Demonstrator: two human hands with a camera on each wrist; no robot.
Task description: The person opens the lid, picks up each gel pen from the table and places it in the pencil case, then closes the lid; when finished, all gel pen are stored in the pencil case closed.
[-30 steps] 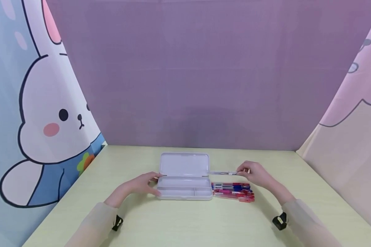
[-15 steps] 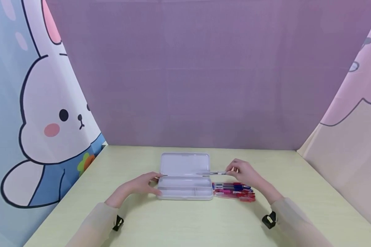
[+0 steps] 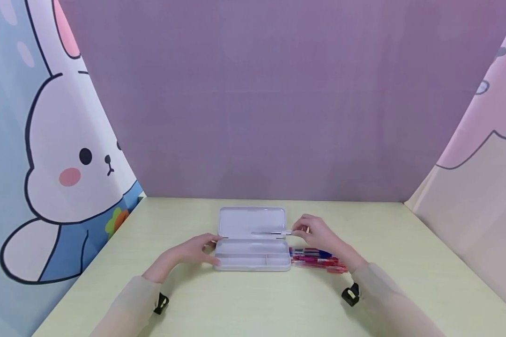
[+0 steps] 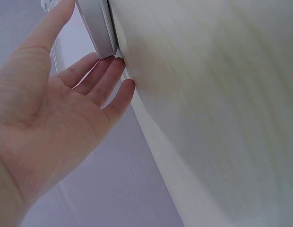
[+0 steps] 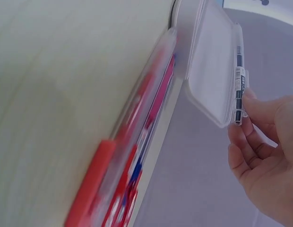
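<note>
Pen [image 3: 274,232], clear with a dark-and-white label, pinched between thumb and fingers of the right hand [image 3: 314,230], lying lengthwise across the near right part of the open lid [image 3: 251,217] of the pencil case [image 3: 253,268]. Contact between pen and lid impossible to tell. Farther left than a second ago: then reaching only to the lid's right edge, now well inside it, with the right hand close beside the case. Left hand [image 3: 194,250] unchanged at the case's left end, thumb and fingers apart, only lightly bent, fingertips touching. Red, pink and blue pens [image 3: 309,259] bundled on the worktop [image 3: 253,304], just right of the case. Purple cloth [image 3: 253,103] behind the case.
</note>
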